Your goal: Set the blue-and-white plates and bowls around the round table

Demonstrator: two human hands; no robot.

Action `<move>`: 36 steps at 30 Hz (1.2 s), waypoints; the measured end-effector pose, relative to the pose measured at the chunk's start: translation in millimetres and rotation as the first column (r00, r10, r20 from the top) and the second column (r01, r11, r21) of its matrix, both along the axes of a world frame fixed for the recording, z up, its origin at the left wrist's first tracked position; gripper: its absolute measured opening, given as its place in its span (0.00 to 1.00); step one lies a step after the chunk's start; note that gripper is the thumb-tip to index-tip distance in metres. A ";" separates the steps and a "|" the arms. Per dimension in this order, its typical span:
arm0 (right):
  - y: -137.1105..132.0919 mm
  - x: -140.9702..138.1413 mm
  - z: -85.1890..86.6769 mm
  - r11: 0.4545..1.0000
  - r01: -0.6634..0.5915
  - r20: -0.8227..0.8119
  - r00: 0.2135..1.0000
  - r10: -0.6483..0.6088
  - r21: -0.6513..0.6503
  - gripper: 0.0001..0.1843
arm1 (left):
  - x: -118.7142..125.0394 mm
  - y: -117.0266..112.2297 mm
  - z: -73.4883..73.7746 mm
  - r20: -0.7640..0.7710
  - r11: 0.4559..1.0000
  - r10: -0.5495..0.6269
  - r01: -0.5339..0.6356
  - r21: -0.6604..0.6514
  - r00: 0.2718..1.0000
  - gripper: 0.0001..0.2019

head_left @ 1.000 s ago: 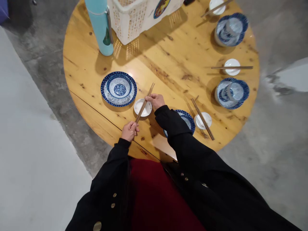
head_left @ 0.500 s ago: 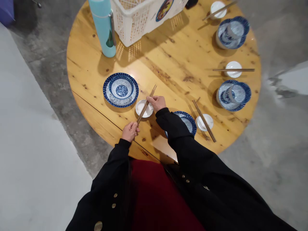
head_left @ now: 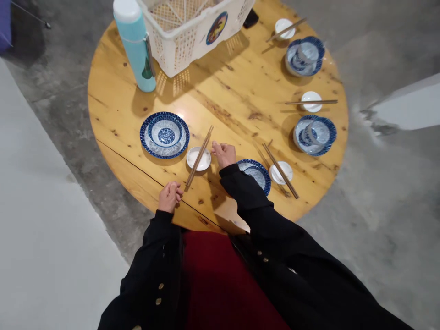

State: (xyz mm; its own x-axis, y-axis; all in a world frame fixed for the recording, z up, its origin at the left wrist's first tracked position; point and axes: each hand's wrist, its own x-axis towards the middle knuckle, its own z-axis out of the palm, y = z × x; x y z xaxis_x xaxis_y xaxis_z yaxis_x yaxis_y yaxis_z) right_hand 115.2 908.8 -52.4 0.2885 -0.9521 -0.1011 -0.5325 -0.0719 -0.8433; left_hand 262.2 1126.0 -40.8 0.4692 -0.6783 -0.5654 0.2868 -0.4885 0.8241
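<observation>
A pair of brown chopsticks (head_left: 202, 149) lies on a slant across a small white dish (head_left: 205, 162), and the dish sits on the round wooden bench (head_left: 192, 105) close to the person. The far ends of the sticks lean to the right. The left hand (head_left: 168, 197) is just beside the near ends, on the left, and does not touch them. Its fingers are softly curled, a little open, and I can see nothing in them. The right hand (head_left: 225, 155) is just to the right of the dish, apart from the sticks. Its thumb and fingers are bent with a small gap, and they hold nothing I can see. Left of the dish is a big blue and white plate (head_left: 146, 143) with a bowl (head_left: 166, 135) on it. By the right arm is another blue plate (head_left: 264, 176), partly hidden by the black sleeve (head_left: 245, 192). Next to that plate, more chopsticks (head_left: 275, 160) rest on a second white dish (head_left: 288, 172). Farther back stand a light blue bottle (head_left: 134, 50) and a white basket (head_left: 192, 43).
</observation>
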 end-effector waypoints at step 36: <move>219.2 -87.5 39.6 0.954 -0.049 -0.095 0.992 0.080 0.296 0.22 | 48.2 26.8 14.4 0.296 0.999 -0.048 0.051 -0.002 0.954 0.19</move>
